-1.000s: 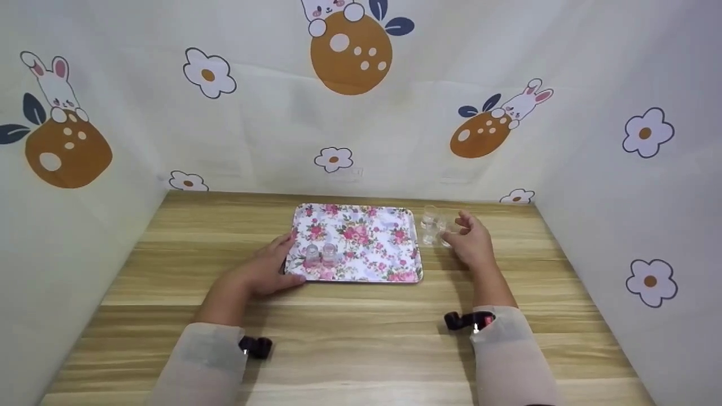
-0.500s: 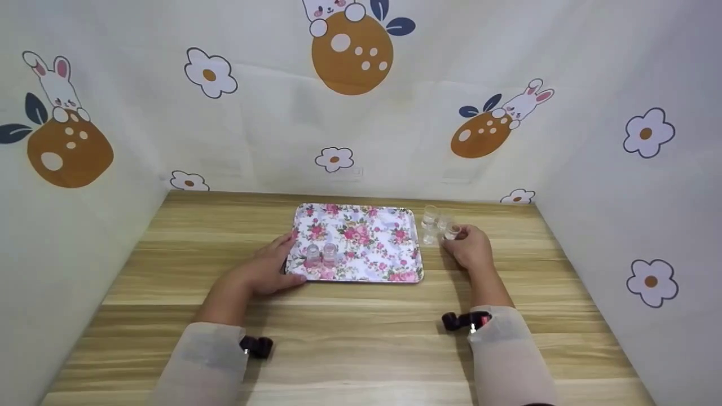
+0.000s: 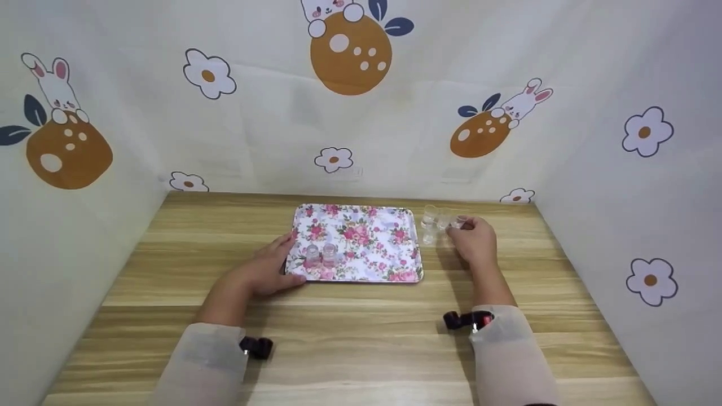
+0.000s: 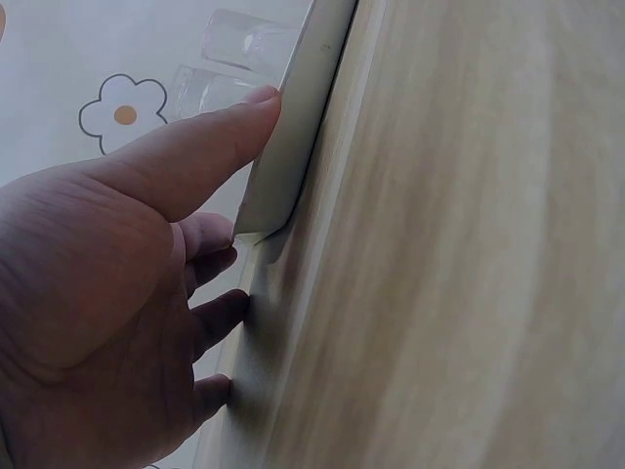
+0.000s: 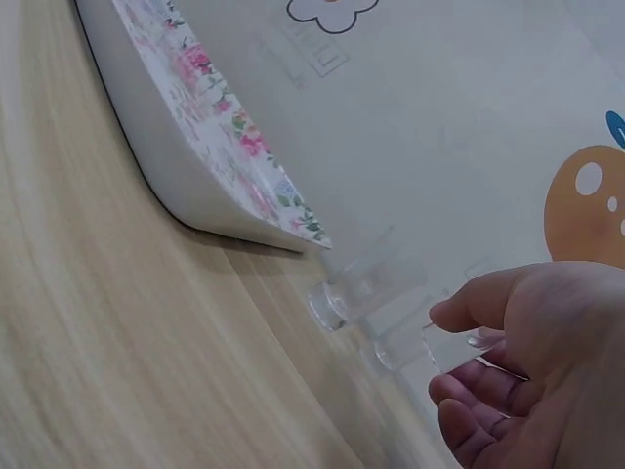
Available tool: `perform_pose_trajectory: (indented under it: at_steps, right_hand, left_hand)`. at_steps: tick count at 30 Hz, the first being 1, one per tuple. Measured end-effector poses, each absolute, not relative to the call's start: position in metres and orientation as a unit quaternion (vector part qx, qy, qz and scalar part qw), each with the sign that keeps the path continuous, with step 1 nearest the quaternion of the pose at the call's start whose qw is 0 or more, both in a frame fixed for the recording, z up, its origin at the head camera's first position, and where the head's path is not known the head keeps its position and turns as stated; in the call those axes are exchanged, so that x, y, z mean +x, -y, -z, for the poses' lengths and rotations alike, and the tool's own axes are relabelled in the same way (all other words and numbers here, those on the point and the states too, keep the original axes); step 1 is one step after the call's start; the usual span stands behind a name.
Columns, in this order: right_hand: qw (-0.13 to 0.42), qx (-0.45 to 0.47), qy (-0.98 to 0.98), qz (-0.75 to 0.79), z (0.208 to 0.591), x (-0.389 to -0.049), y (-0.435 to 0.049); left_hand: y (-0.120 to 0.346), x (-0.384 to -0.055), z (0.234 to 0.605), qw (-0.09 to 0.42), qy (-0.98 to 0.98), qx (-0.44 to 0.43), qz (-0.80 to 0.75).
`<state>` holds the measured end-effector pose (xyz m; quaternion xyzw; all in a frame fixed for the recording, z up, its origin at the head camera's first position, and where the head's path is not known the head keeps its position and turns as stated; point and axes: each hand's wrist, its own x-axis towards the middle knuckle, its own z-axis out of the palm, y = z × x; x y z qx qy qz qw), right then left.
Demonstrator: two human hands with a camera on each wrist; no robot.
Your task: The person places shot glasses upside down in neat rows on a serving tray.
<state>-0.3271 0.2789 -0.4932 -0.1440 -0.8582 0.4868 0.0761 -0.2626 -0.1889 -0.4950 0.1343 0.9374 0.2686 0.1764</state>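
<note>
My left hand grips the near left corner of a floral tray; its thumb lies on the front wall, the fingers along the left side. Two clear shot glasses, one of them the right-hand glass, stand side by side near that corner. Right of the tray, my right hand pinches another clear shot glass between thumb and fingers. That glass looks tipped or turned over; the hand partly covers it. Several more glasses, among them a near one and a far one, stand close together between hand and tray.
The wooden table meets a patterned cloth wall just behind the tray and glasses. Cloth walls also rise at left and right. A black wrist camera sits at the left sleeve, with another camera at the right.
My right hand reached in among the clustered glasses and took hold of the right-hand one. Between the last two frames it shifted slightly away and right with it. The left hand and tray stayed still.
</note>
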Motion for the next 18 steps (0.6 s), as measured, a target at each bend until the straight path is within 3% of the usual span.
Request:
perform_pose_trajectory:
  at_steps: [5,18]
  right_hand:
    - [0.110,-0.139,0.844,-0.506,0.487,-0.326,-0.272]
    - [0.129,-0.112,0.833,-0.526,0.481,-0.324,-0.262]
  left_hand:
    - [0.189,-0.263,0.495,0.174,-0.937,0.139,-0.268]
    - [0.190,-0.265,0.498,0.172,-0.936,0.145,-0.271]
